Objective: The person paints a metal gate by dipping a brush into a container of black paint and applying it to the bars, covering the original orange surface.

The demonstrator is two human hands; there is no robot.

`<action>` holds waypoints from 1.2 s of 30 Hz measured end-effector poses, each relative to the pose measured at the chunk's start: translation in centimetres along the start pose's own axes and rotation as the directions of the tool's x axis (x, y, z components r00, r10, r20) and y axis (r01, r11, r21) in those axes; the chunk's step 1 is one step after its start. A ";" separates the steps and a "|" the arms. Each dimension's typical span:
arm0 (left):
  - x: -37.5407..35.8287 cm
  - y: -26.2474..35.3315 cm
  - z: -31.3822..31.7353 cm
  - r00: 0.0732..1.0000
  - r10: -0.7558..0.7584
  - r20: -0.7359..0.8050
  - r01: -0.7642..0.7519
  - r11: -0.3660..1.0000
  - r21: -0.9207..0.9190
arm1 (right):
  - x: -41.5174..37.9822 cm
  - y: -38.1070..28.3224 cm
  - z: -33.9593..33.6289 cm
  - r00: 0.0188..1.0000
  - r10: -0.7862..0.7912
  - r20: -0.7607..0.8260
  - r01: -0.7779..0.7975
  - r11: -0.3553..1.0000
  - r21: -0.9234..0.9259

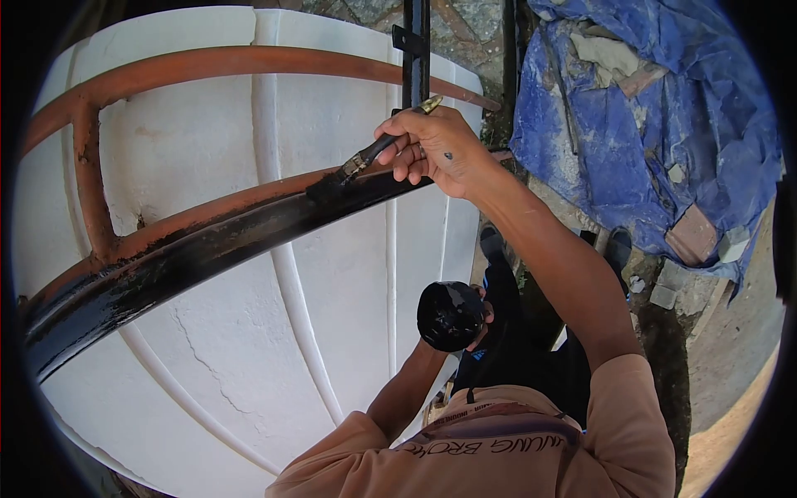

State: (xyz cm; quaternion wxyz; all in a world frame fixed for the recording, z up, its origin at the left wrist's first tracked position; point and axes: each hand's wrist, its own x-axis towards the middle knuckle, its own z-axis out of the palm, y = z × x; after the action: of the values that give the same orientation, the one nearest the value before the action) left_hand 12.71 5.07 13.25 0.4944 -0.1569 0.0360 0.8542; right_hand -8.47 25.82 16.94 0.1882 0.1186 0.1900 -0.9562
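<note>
My right hand [444,151] is closed around the handle of a paintbrush [355,166], and a dark spot marks the skin near the wrist. The brush's black bristles touch a curved metal rail [249,228]. Wet-looking black paint covers much of this rail, while its upper edge is still reddish brown. Lower down, close to my body, my left hand [486,317] grips a round container [449,315] from its right side. The inside of the container is coated in glossy black, and its paint level is hard to make out. Part of the left hand is hidden behind it.
A white ribbed wall [332,274] with a crack lies behind the rail. An upper reddish-brown rail [216,60] joins it through a short upright [88,166]. A black post [416,58] stands ahead. Rubble lies on a blue tarp [573,108] at right, with broken tiles [691,235] near its edge.
</note>
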 end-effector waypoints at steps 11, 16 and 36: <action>-0.4 0.2 -0.7 1.000 -0.006 -0.015 0.006 1.000 -0.013 | -2.7 -3.0 -1.8 0.900 -0.437 -0.016 0.344 0.732 -0.588; -0.2 -0.1 -0.3 0.998 0.061 -0.009 -0.061 0.998 -0.033 | -3.7 -3.4 1.6 0.782 -0.452 0.430 0.612 0.421 -0.670; -2.3 0.6 -1.8 0.999 0.037 -0.001 -0.037 0.995 -0.089 | -5.7 -2.0 -2.7 0.956 -0.291 0.020 0.213 0.647 -0.732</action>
State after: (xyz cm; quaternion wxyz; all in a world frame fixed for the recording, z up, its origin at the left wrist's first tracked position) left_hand 13.71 2.45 12.22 0.4710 -0.1778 0.0005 0.8640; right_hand -3.68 30.45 16.81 0.0751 0.0540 0.5771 -0.8114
